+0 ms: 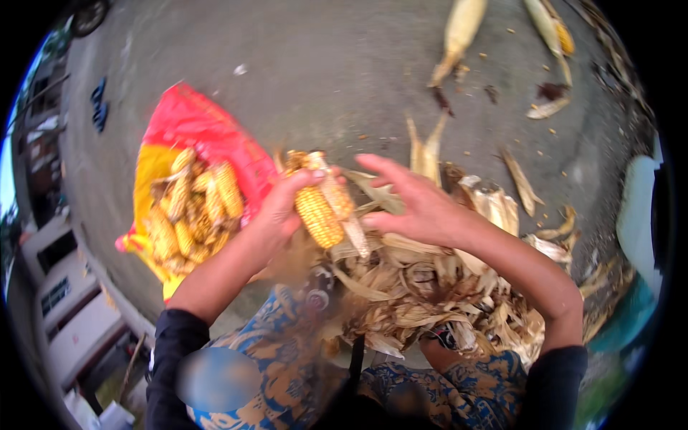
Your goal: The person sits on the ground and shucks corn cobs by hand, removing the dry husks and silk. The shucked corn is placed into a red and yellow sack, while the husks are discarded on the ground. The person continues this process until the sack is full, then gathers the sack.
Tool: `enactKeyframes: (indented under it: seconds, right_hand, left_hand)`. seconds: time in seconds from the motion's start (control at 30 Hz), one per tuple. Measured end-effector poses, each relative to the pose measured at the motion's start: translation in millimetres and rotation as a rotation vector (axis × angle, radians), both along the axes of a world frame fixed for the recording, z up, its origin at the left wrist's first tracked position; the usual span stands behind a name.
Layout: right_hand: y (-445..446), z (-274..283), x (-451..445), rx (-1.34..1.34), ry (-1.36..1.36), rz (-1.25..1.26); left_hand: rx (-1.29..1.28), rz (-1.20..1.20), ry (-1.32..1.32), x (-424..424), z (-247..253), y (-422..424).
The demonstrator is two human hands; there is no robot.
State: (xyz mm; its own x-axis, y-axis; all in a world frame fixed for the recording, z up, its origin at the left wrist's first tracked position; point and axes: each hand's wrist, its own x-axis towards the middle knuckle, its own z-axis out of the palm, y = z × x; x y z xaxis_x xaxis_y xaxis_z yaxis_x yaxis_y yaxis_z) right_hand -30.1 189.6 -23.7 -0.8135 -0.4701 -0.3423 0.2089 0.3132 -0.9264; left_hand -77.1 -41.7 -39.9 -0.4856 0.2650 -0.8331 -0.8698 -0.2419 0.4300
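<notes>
My left hand [285,201] grips a bare yellow corn cob [319,217] together with a second, paler ear [337,198] that has few kernels and a whitish tip. Apart from them, to the right, my right hand [400,196] is spread with nothing in it. Below that hand lies a heap of dry corn husks [424,285], reaching to my feet. To the left of my left hand, a red and yellow plastic sack [201,115] lies spread on the ground, with several husked corn cobs [183,236] on it.
On the concrete ground [322,64] at the upper right are an ear in its husk [462,27] and a partly husked ear [553,32]. Loose kernels and a husk strip [521,180] lie scattered below them. Blue sandals [99,105] are at the far left, near a wheel [88,16].
</notes>
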Motion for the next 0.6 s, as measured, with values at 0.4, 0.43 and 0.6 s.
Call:
enactKeyframes:
  seconds: [0.4,0.43,0.6]
  right_hand:
    - [40,-2,50,0.062,-0.094,-0.221]
    - [40,-2,57,0.067,-0.109,-0.218]
    - [33,6,74,0.072,-0.09,-0.204]
  left_hand:
    - [-1.499,-0.253,0.932,-66,89,-222]
    - [-1.645,-0.298,0.932,-62,92,-243]
    - [-2.141,-0.532,0.821,-42,133,-309]
